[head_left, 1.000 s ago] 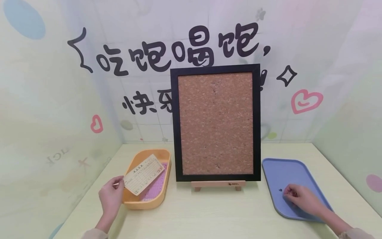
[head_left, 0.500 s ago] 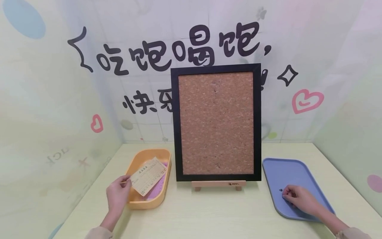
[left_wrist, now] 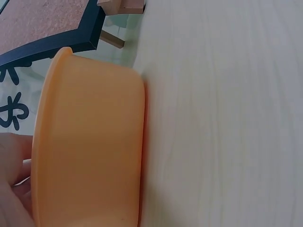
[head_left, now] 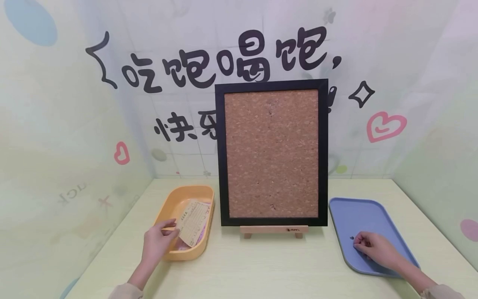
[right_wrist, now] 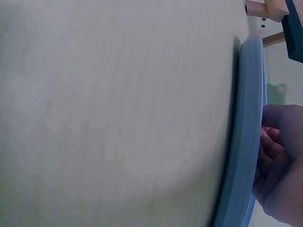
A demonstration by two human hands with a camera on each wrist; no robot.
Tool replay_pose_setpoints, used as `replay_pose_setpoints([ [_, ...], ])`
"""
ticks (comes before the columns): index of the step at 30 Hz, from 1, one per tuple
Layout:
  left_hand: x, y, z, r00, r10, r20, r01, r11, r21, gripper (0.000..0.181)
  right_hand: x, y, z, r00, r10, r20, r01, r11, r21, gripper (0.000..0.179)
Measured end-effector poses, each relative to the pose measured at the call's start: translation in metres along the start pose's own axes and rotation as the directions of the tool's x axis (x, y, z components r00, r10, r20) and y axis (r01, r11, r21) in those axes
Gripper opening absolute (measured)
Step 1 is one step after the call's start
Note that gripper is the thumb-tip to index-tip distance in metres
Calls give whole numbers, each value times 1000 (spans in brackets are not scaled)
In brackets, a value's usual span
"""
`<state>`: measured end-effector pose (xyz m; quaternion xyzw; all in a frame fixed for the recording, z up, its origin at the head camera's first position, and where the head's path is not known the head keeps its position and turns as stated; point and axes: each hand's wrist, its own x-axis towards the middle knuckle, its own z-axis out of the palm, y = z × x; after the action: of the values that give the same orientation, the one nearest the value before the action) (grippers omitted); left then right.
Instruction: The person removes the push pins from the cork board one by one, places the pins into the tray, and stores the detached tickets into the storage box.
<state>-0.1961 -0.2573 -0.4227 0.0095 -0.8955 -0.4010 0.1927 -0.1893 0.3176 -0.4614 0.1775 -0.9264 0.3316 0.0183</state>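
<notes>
In the head view my left hand (head_left: 159,243) is over the near left rim of the orange basket (head_left: 172,256), thumb and index fingertips apart. Beside those fingertips a printed cream paper slip (head_left: 196,218) lies slanted in the basket, over a purple printed sheet (head_left: 203,234). On the right, my right hand (head_left: 377,248) rests on the blue tray (head_left: 373,220) with fingers curled and tips down. Whether the fingers pinch anything is hidden. A tiny dark object (head_left: 352,238), too small to identify, lies just left of the fingertips.
A black-framed cork board (head_left: 272,158) stands upright between basket and tray on a small wooden easel (head_left: 274,229). Pale table surface (head_left: 261,265) lies in front of it. Printed walls enclose the table at the back and both sides.
My left hand has moved right over the basket, and its fingertips have parted. The cream slip has dropped lower into the basket and turned. My right hand has stayed nearly still.
</notes>
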Motion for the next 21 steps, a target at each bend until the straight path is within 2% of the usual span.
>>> replay_pose_setpoints([
  [7, 1, 1, 1, 998, -10, 55, 9, 1000, 17, 32, -2, 1, -1, 1000, -4, -8, 4, 1000, 2, 6],
  [16, 3, 0, 3, 998, 4, 59, -5, 1000, 25, 29, -3, 2, -2, 1000, -1, -16, 1, 1000, 31, 5],
  [21, 3, 0, 1, 998, 18, 65, -19, 1000, 25, 29, 1, 5, -4, 998, -47, -35, 50, 995, 90, 4],
])
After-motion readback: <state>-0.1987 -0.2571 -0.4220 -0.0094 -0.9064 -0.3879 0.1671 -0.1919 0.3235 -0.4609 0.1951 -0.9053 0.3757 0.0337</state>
